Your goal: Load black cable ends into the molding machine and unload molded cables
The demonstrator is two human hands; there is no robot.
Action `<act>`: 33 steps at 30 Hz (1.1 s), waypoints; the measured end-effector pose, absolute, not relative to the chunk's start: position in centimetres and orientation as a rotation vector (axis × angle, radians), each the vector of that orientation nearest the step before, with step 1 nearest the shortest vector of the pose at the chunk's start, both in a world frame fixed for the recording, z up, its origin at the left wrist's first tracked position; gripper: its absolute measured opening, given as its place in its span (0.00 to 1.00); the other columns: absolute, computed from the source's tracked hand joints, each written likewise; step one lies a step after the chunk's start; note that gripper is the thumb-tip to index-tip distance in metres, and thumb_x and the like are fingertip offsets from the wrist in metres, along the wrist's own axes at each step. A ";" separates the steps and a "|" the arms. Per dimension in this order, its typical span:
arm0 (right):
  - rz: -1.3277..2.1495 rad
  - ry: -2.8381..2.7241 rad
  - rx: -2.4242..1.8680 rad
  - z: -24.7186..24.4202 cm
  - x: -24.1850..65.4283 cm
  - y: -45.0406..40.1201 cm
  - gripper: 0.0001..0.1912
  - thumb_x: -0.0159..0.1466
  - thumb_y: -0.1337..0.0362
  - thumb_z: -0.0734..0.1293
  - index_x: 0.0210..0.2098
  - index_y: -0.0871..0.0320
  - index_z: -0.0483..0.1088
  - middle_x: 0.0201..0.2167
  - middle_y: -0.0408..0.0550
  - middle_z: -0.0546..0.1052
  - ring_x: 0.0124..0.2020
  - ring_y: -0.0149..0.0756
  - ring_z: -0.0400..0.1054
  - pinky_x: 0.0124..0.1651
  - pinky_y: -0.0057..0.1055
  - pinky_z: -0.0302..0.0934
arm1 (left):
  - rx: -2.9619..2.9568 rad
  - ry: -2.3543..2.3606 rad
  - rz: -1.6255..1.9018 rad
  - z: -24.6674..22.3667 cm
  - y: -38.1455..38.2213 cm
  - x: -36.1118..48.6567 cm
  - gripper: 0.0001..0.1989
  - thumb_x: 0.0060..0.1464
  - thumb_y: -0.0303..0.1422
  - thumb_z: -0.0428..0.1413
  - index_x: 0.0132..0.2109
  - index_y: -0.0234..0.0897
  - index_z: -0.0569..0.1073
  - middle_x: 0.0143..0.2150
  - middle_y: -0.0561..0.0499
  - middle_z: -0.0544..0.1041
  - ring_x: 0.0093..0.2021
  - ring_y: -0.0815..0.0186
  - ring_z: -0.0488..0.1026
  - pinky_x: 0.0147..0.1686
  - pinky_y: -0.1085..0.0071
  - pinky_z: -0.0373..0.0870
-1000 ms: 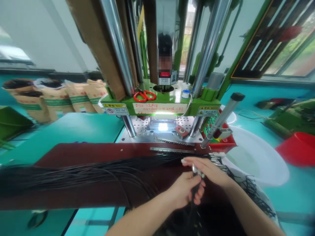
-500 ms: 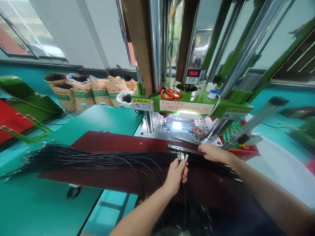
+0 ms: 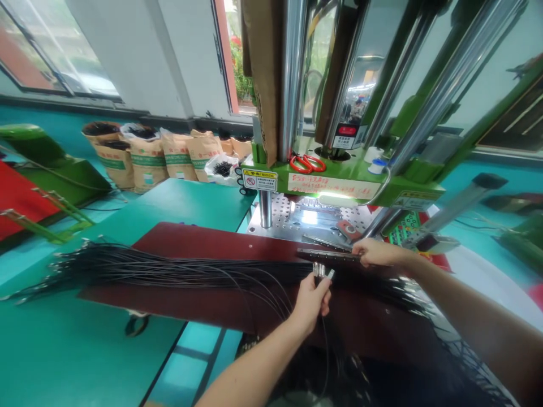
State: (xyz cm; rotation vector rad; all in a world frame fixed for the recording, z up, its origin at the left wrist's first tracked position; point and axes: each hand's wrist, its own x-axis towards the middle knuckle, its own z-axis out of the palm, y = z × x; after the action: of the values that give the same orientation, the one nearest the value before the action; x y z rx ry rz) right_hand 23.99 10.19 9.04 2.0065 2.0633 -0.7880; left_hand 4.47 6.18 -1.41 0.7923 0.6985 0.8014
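My left hand (image 3: 311,297) is closed around several black cables with shiny metal connector ends (image 3: 319,270) pointing up. Just above those ends, a dark narrow metal bar (image 3: 328,256) with small notches or holes along it is gripped at its right end by my right hand (image 3: 375,252). A second thin bar (image 3: 324,243) angles away behind it, and whether the two are joined cannot be made out. Beneath both hands, a long bundle of black cables (image 3: 169,271) lies across a dark red board (image 3: 169,240), metal tips at its left end.
Behind the board stands a green press (image 3: 271,164) with steel columns and a lit perforated plate (image 3: 280,217). Red-handled scissors (image 3: 307,164) and thread-like spools (image 3: 376,165) rest on it. A green table (image 3: 190,198) extends left; paper sacks (image 3: 146,161) line the wall.
The view has shifted, so the scene sits farther right. The connector ends in my left hand now appear slightly lower relative to the bar. Both hands keep their grip.
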 end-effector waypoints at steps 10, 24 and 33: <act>-1.482 1.927 2.139 7.2 22.4 4.7 0.09 0.53 0.66 0.61 0.34 0.57 0.62 0.18 0.38 0.68 0.10 0.23 0.54 0.12 0.21 0.45 | 0.906 0.732 0.803 -1.1 5.6 4.6 0.17 0.44 0.45 0.55 0.29 0.36 0.61 0.11 0.62 0.59 0.10 0.76 0.54 0.10 0.79 0.55; -2.498 1.577 3.188 0.0 18.0 0.3 0.20 0.56 0.51 0.63 0.44 0.56 0.69 0.17 0.40 0.65 0.11 0.20 0.47 0.12 0.20 0.36 | 1.066 0.812 0.667 -1.2 4.5 6.0 0.14 0.45 0.41 0.55 0.26 0.35 0.62 0.12 0.61 0.58 0.09 0.78 0.53 0.07 0.80 0.50; -2.178 1.635 3.345 -0.8 17.5 -0.3 0.24 0.55 0.53 0.65 0.49 0.56 0.68 0.19 0.41 0.66 0.14 0.22 0.50 0.13 0.21 0.43 | 1.120 0.838 0.678 -1.3 4.4 6.1 0.13 0.46 0.39 0.55 0.26 0.35 0.61 0.13 0.62 0.56 0.09 0.79 0.49 0.09 0.80 0.48</act>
State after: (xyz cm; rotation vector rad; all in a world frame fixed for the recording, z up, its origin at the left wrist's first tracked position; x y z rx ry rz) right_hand 17.52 -0.25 -0.76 3.3451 1.6348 -2.1781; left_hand 6.09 4.35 -1.31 1.1201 0.8380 0.6777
